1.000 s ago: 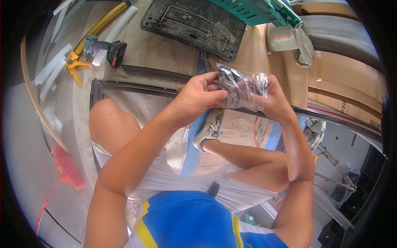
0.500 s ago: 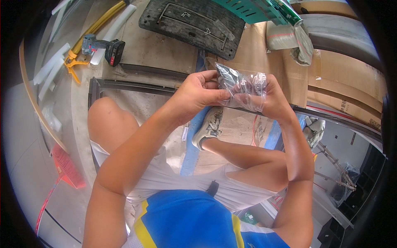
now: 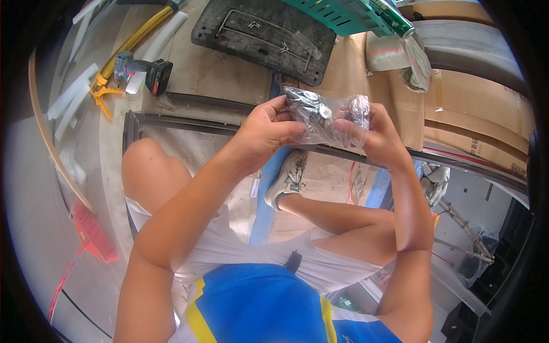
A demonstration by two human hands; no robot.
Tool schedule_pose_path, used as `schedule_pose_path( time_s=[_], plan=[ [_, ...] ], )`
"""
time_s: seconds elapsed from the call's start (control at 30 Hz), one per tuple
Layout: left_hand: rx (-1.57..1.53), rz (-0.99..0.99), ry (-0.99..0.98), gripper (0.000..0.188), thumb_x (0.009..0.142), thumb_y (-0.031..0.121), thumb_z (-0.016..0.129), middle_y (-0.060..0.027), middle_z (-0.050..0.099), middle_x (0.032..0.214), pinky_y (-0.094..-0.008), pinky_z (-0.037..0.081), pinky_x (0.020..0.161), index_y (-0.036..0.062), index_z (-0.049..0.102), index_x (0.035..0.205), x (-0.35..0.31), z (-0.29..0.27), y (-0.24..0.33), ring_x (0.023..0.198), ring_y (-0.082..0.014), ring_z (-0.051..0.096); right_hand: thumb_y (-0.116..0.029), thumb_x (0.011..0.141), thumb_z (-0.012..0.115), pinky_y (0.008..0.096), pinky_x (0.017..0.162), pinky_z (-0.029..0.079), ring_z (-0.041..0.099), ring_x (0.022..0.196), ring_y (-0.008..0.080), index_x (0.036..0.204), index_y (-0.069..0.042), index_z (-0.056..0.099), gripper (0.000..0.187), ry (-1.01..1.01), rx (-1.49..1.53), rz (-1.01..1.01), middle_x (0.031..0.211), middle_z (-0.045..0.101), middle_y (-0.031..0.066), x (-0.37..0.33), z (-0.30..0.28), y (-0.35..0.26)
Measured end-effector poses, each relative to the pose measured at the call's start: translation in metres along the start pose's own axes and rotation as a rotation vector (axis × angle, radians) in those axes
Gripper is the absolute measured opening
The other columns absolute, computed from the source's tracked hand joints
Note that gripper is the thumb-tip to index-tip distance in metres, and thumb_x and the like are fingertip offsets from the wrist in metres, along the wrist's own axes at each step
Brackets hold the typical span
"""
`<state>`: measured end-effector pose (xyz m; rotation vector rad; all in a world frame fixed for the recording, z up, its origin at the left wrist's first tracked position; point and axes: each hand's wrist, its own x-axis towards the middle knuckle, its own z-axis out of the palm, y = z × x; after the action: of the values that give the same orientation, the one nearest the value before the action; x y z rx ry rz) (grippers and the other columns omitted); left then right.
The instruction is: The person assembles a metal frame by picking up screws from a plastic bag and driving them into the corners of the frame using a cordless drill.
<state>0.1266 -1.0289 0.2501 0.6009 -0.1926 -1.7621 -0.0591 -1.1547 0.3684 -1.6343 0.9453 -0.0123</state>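
A clear plastic bag point(image 3: 329, 117) is stretched between my two hands. Small dark and silvery hardware pieces, one with a round pale disc, lie toward its left end; their exact kind I cannot make out. My left hand point(image 3: 267, 128) pinches the bag's left end between thumb and fingers. At the other end my right hand point(image 3: 378, 132) is closed on the bag, its fingers partly seen through the plastic. Both hands hold it above a dark metal frame bar point(image 3: 337, 152) and my outstretched shoe point(image 3: 289, 177).
Beyond my hands lies a black board point(image 3: 257, 37) with a bent metal rod. A cordless drill point(image 3: 140, 70) and yellow caulking gun point(image 3: 103, 86) are far left. Cardboard boxes point(image 3: 474, 114) and a woven sack point(image 3: 394, 54) stand right; a teal crate point(image 3: 343, 14) is behind. A red broom point(image 3: 94, 231) is left.
The bag has tilted and turned in my hands, so its shiny pieces and round disc now show. My left hand has shifted slightly left.
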Motion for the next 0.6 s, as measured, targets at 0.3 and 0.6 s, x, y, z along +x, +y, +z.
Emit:
schedule_pose_path(
  time_s=[0.3,0.6],
  plan=[
    [-0.184,-0.03,-0.032,0.041,0.103,0.031,0.052,-0.0087,0.067,0.126,-0.0394,0.05,0.101,0.0074,0.054,0.136,0.01,-0.003,-0.01,0.115,-0.0195,0.064,-0.006,0.1,0.061,0.0253,0.064,0.047,0.058,0.074,0.0073,0.105,0.001,0.064,0.009,0.042,0.062,-0.013,0.084,0.064,-0.0007,0.006,0.014,-0.013],
    [-0.147,-0.005,0.158,0.047,0.108,0.048,0.041,-0.0059,0.069,0.111,-0.039,0.052,0.082,0.0087,0.058,0.126,0.111,-0.053,0.011,0.097,-0.0199,0.066,-0.01,0.1,0.062,0.0261,0.06,0.039,0.048,0.07,0.0053,0.091,0.001,0.068,0.016,0.186,0.043,-0.282,0.077,0.06,-0.0029,0.146,-0.004,0.027]
  ],
)
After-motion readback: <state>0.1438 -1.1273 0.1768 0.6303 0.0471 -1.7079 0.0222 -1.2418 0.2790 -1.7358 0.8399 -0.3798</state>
